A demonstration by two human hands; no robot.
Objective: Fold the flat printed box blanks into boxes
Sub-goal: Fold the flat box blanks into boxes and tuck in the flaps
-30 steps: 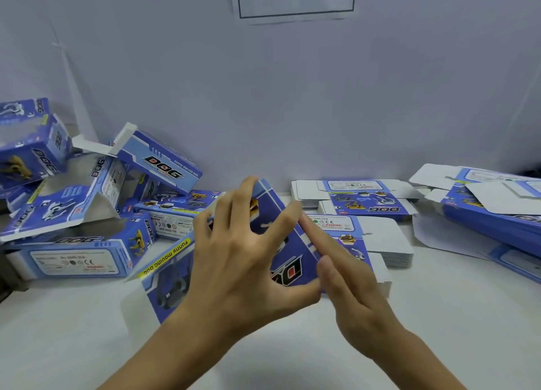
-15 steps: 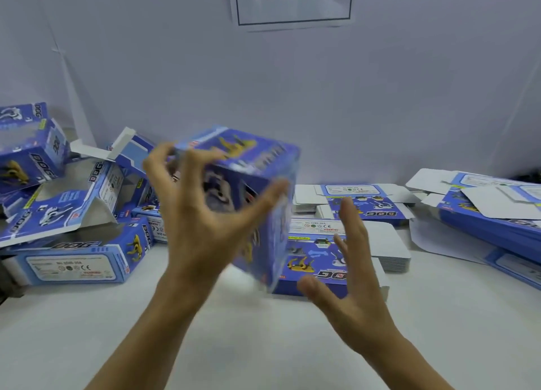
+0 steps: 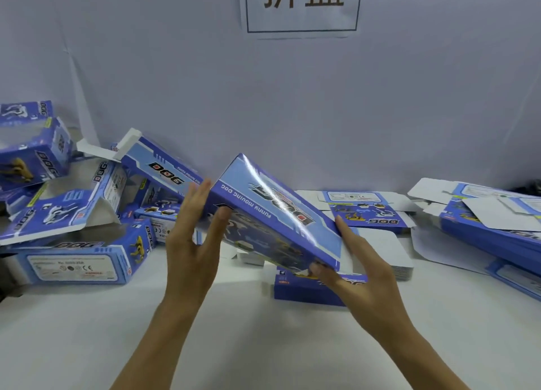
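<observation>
A blue printed box (image 3: 272,214), already opened out into shape, is held in the air above the white table (image 3: 87,331), tilted so that its left end sits high and its right end low; the lettering "Funny moving Dog" on its upper face reads upside down, and the picture on the lower face is blurred and partly covered. The left hand (image 3: 191,243) lies against the box's upper left end with fingers straight and spread, the thumb on the near face; the fingertips pass behind the cardboard and cannot be followed. The right hand (image 3: 360,275) supports the lower right end, its index finger stretched along the end edge and the thumb pressed on the near corner, where a white flap (image 3: 347,257) shows; the other fingers are hidden behind the box, so how they hold it cannot be told. Under the box lies a stack of flat blanks (image 3: 310,290), largely covered by the hand. Behind it a second stack of blanks (image 3: 366,211) rests near the wall, and a further pile of blanks (image 3: 491,228) runs out of the right edge. To the left sits a heap of folded boxes (image 3: 82,219), some with flaps open, cut off at the left edge. A paper sign (image 3: 301,5) on the wall is cropped at the top.
</observation>
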